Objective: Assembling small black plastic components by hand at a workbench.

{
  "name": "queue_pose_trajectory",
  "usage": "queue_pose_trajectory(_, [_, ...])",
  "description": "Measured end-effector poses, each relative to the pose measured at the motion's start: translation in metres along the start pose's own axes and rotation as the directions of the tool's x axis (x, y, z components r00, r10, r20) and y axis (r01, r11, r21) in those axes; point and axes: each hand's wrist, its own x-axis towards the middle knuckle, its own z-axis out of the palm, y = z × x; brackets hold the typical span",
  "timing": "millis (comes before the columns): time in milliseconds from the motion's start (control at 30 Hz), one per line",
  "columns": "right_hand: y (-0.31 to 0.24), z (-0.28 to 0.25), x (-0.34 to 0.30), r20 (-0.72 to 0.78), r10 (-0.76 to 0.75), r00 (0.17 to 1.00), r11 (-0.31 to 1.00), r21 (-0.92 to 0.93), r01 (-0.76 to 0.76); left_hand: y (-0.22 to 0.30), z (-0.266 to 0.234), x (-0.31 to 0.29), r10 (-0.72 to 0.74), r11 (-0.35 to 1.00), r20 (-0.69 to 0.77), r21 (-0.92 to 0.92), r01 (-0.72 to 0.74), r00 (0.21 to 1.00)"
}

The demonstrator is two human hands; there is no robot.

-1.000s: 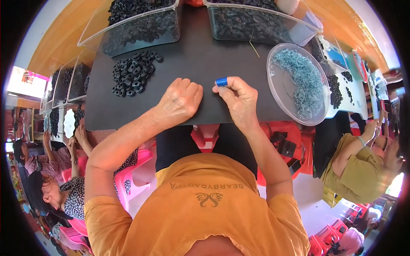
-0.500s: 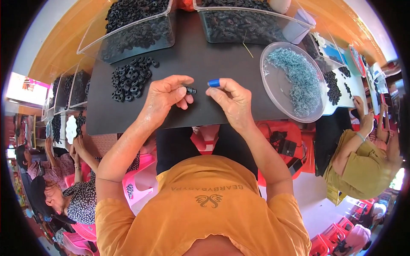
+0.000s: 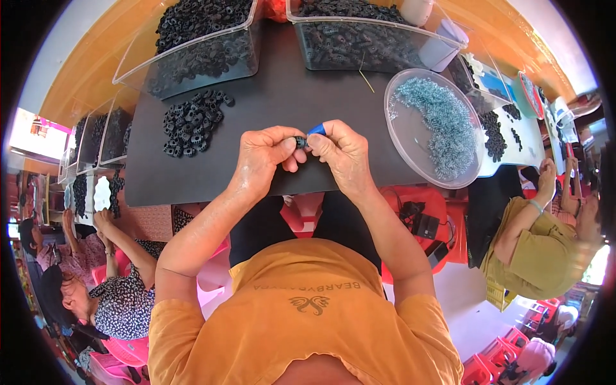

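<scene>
Above the front part of the dark table, my left hand (image 3: 266, 152) is closed, pinching a small black plastic piece (image 3: 300, 142) between thumb and forefinger. My right hand (image 3: 342, 151) meets it from the right, thumb and forefinger pressed together at the piece's end. A blue cover (image 3: 317, 129) wraps the right forefinger. Whatever lies between the right fingertips is hidden. Left of my hands is a loose pile of similar black pieces (image 3: 194, 123). To the right, a round clear tray (image 3: 401, 146) holds a heap of small, shiny, bluish springs (image 3: 443, 128).
Two clear bins, one at the left (image 3: 192, 80) and one at the right (image 3: 378, 56), stand along the far edge, full of black pieces. A thin straw-coloured stick (image 3: 366, 81) lies near the right bin. Other people sit at tables on both sides. A red stool (image 3: 410, 202) holds black devices.
My hands have come together: the right hand has moved left to the black piece, and the left slightly right with it. The view has shifted a little.
</scene>
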Motion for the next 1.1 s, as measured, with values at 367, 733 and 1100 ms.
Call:
queue_pose_trajectory(367, [-0.004, -0.004, 0.006, 0.136, 0.033, 0.990, 0.999, 0.036, -0.038, -0.007, 0.013, -0.003, 0.007, 0.999, -0.100, 0.039, -0.003, 0.995])
queue_pose_trajectory(733, [-0.003, -0.005, 0.000, -0.142, 0.056, 0.988, 0.983, 0.179, -0.030, 0.096, 0.010, 0.062, 0.381, 0.881, 0.007, 0.300, -0.366, 0.924])
queue_pose_trajectory(1100, [-0.004, -0.002, -0.002, -0.075, 0.003, 0.997, 1.000, 0.022, -0.001, 0.129, 0.018, 0.167, 0.700, 0.352, 0.203, 0.736, -0.578, 0.685])
